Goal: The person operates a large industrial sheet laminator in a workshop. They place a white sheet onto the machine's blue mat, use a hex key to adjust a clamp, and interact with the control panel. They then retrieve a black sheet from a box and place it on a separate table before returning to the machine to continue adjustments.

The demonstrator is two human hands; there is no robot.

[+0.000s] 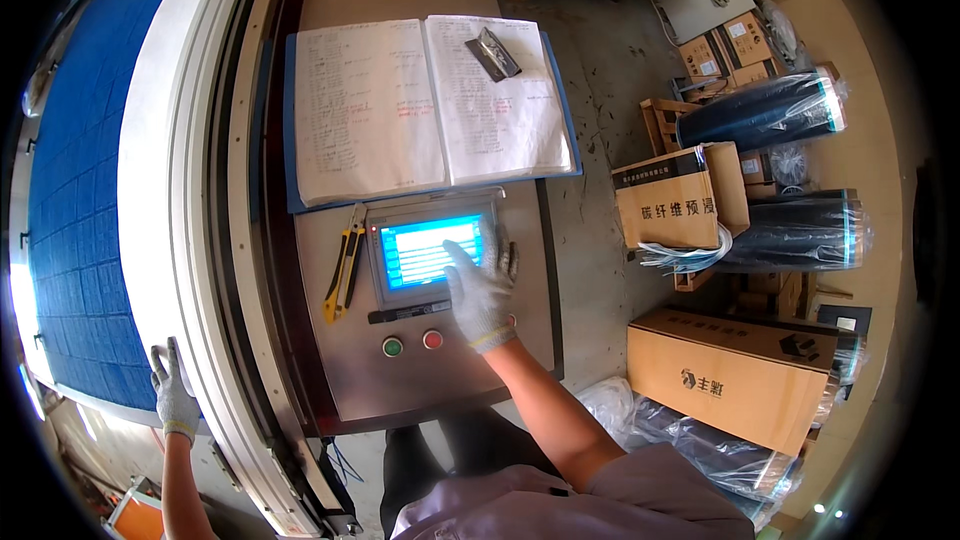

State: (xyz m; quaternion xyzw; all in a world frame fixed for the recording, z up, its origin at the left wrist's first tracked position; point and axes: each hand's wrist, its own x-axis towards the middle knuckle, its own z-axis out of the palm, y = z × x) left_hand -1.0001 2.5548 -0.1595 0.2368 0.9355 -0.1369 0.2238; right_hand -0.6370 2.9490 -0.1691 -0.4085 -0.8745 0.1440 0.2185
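My right hand (pixel 482 295), in a pale knit glove, reaches over a lit blue and white touchscreen (pixel 415 252) set in a metal control panel (pixel 440 380). Its fingers are apart, with a fingertip at the screen's surface. On the far left my gloved left hand (pixel 176 398) lies with fingers stretched out at the near end of a long white sheet (pixel 150 190), beside a blue gridded surface (pixel 80 270). Left of the screen is a yellow and black utility knife (pixel 345 265). An open book of handwritten pages (pixel 375 110) lies beyond the screen, with a dark metal clip or blade-like piece (pixel 493 55) on it.
A green button (pixel 392 347) and a red button (pixel 432 340) sit below the screen. Long metal rails (pixel 215 240) run between my hands. On the right floor stand cardboard boxes (pixel 730 370) and black rolls in clear plastic (pixel 765 110).
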